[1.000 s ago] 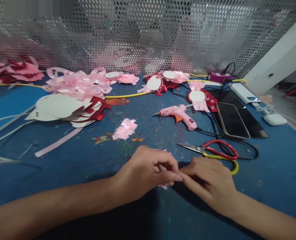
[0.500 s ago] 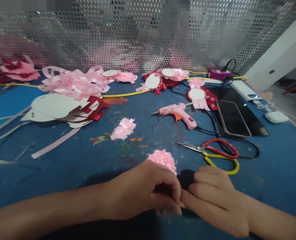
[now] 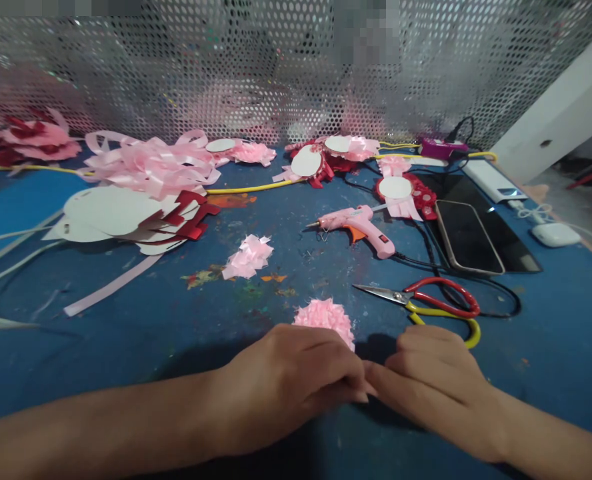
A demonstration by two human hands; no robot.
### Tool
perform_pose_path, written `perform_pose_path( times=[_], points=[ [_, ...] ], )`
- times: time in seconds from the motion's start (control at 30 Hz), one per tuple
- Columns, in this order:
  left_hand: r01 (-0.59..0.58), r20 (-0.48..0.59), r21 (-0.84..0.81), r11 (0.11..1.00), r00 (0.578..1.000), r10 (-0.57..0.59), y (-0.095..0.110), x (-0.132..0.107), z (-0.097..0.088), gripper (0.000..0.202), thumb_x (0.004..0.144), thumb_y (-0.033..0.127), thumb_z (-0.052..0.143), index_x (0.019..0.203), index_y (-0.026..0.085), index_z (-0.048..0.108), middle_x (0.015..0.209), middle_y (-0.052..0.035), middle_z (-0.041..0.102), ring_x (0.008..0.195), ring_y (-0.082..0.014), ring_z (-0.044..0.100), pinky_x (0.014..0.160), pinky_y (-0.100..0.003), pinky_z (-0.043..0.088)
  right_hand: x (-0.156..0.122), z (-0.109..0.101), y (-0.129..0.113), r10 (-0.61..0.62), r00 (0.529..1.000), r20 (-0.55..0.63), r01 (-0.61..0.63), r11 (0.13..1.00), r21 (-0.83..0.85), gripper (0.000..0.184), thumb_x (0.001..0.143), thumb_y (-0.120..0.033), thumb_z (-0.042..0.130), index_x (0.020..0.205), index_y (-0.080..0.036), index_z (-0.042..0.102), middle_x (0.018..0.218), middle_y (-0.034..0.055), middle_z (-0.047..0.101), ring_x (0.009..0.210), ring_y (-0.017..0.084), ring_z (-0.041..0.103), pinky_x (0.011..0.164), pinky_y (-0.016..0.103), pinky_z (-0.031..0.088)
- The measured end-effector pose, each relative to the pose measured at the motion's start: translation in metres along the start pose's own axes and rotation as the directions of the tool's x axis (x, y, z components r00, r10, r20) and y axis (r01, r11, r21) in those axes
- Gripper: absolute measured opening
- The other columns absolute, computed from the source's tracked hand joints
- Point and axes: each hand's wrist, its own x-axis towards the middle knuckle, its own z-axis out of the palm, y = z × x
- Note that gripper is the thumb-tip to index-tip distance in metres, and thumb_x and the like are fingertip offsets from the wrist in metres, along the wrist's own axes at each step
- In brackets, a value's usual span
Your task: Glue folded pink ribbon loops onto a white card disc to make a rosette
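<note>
My left hand point(image 3: 301, 380) and my right hand point(image 3: 436, 387) meet fingertip to fingertip low in the head view. Both have curled fingers, pinched where they touch; whatever lies between the tips is hidden or too small to name. Just beyond my left hand is a pink ruffled ribbon rosette point(image 3: 326, 319), partly covered by the knuckles. A small pile of cut pink ribbon pieces point(image 3: 249, 257) lies farther off. Scissors point(image 3: 401, 295) with one red and one yellow handle rest beyond my right hand. Behind them is a pink glue gun point(image 3: 359, 225), nozzle pointing left.
White and red cut-out shapes point(image 3: 111, 212) are stacked at left, before a heap of pink ribbon point(image 3: 151, 160). Decorated ribbon badges point(image 3: 306, 162) line the perforated metal screen point(image 3: 256, 73). A phone point(image 3: 469, 237), power bank point(image 3: 493, 180) and earbud case point(image 3: 556, 234) sit at right, with cables.
My left hand has rolled over, so the gap between its thumb and fingers has closed from view. The joined fingertips have risen slightly. Objects on the table stay where they were.
</note>
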Motion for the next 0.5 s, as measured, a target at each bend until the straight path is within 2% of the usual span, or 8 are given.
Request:
perform_pose_path(
  times=[0.13, 0.27, 0.4, 0.5],
  points=[
    [0.007, 0.103, -0.001, 1.0, 0.995, -0.007, 0.0007, 0.0028, -0.0017, 0.011, 0.088, 0.018, 0.058, 0.077, 0.018, 0.061, 0.077, 0.0009, 0.068, 0.07, -0.0091, 0.062, 0.067, -0.016, 0.044, 0.0, -0.0006, -0.0016, -0.036, 0.999, 0.023, 0.036, 0.999, 0.01, 0.023, 0.091, -0.009, 0.046, 0.086, -0.012, 0.068, 0.056, -0.0009, 0.06, 0.049, 0.01, 0.049, 0.044, 0.03, 0.035],
    [0.105, 0.208, -0.093, 0.99, 0.975, -0.084, 0.0009, 0.0065, -0.0059, 0.009, 0.082, 0.014, 0.064, 0.075, 0.018, 0.06, 0.076, 0.0026, 0.067, 0.07, -0.0086, 0.062, 0.067, -0.015, 0.044, 0.0, 0.0026, -0.0023, -0.065, 0.998, 0.015, 0.064, 0.997, 0.042, 0.018, 0.088, -0.011, 0.052, 0.079, -0.013, 0.068, 0.052, -0.0022, 0.057, 0.046, 0.01, 0.045, 0.044, 0.031, 0.029],
    [0.247, 0.3, -0.213, 0.945, 0.937, -0.177, 0.0021, 0.0075, -0.008, 0.009, 0.081, 0.013, 0.064, 0.074, 0.017, 0.061, 0.077, 0.0019, 0.066, 0.068, -0.0085, 0.061, 0.066, -0.015, 0.045, 0.0009, 0.005, -0.0026, -0.066, 0.998, 0.015, 0.064, 0.993, 0.099, 0.023, 0.089, -0.014, 0.054, 0.068, -0.015, 0.065, 0.05, -0.0019, 0.054, 0.045, 0.011, 0.042, 0.047, 0.031, 0.026],
    [0.428, 0.382, -0.34, 0.838, 0.877, -0.293, 0.0032, 0.0084, -0.0058, 0.01, 0.08, 0.018, 0.065, 0.072, 0.016, 0.06, 0.069, 0.0026, 0.06, 0.062, -0.0088, 0.059, 0.06, -0.016, 0.046, 0.0017, 0.0053, -0.0022, -0.043, 0.999, 0.018, 0.04, 0.991, 0.126, 0.023, 0.089, -0.016, 0.055, 0.068, -0.015, 0.065, 0.05, -0.0016, 0.055, 0.046, 0.011, 0.04, 0.046, 0.032, 0.024]
  ],
)
